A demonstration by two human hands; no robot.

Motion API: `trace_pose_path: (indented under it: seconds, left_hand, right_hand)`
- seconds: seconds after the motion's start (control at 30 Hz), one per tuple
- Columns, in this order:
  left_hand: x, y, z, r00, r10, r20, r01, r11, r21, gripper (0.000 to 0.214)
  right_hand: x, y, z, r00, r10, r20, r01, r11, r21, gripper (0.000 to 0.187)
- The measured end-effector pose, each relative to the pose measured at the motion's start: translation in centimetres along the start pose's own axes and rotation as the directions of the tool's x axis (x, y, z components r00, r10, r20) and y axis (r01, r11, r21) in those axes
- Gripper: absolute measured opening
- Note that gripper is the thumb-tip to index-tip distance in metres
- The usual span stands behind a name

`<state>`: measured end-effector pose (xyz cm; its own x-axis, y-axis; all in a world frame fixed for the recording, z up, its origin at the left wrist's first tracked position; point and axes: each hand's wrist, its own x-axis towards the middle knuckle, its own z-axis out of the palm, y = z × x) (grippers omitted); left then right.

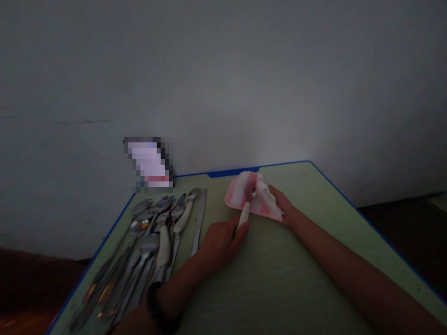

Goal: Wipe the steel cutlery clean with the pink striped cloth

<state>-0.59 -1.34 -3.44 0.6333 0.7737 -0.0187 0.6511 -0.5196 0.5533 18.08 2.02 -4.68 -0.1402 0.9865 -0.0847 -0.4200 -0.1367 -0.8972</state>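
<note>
Two bare hands meet near the far end of a green table (279, 284) with a blue rim. The left hand (220, 238) is closed around a white handle (243, 215), which points toward one o'clock from the fist. Its far end disappears into a pink-and-white cloth (244, 193), so the kind of utensil cannot be told. The right hand (283, 208) lies at three o'clock of the cloth, its fingers pinching the bunched fabric against the tabletop. At nine o'clock of the left hand lies a pile of cutlery (153, 237), mostly spoons, some with white handles. A table knife (199, 217) lies just beside the pile, on the side nearer that hand. A black wristband (159, 309) circles the left wrist. At eleven o'clock of the pile, against the grey wall (244, 83), stands a blurred-out object (150, 164).
</note>
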Motion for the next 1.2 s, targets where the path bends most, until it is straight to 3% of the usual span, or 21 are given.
trace_pose_path:
  seconds: [0.13, 0.33, 0.57, 0.8, 0.97, 1.2]
  left_hand:
    - [0.0, 0.0, 0.1, 0.999, 0.035, -0.001, -0.035, 0.997, 0.073, 0.038]
    - [0.1, -0.1, 0.4, 0.997, 0.083, -0.009, -0.079, 0.972, 0.221, 0.039]
    - [0.1, -0.1, 0.5, 0.997, 0.076, -0.007, -0.072, 0.968, 0.241, 0.041]
    - [0.1, -0.3, 0.6, 0.998, 0.004, -0.070, 0.003, 0.995, 0.095, 0.039]
    - [0.2, -0.4, 0.8, 0.999, -0.004, -0.035, 0.011, 0.983, 0.185, 0.040]
    - [0.0, -0.2, 0.8, 0.999, 0.045, 0.013, -0.047, 0.953, 0.299, 0.038]
  right_hand:
    - [0.1, 0.9, 0.0, 0.999, -0.047, -0.007, 0.047, 0.999, -0.016, 0.027]
    - [0.0, 1.7, 0.2, 0.979, -0.195, -0.049, 0.173, 0.940, -0.294, 0.029]
    - [0.0, 1.5, 0.2, 0.943, -0.309, -0.123, 0.195, 0.814, -0.548, 0.036]
    - [-0.6, 2.2, 0.9, 0.943, -0.276, -0.185, 0.176, 0.888, -0.425, 0.033]
    - [-1.5, 3.4, 2.4, 0.944, -0.264, -0.197, 0.178, 0.912, -0.371, 0.038]
    - [-0.6, 3.0, 1.7, 0.928, -0.316, -0.195, 0.223, 0.894, -0.390, 0.035]
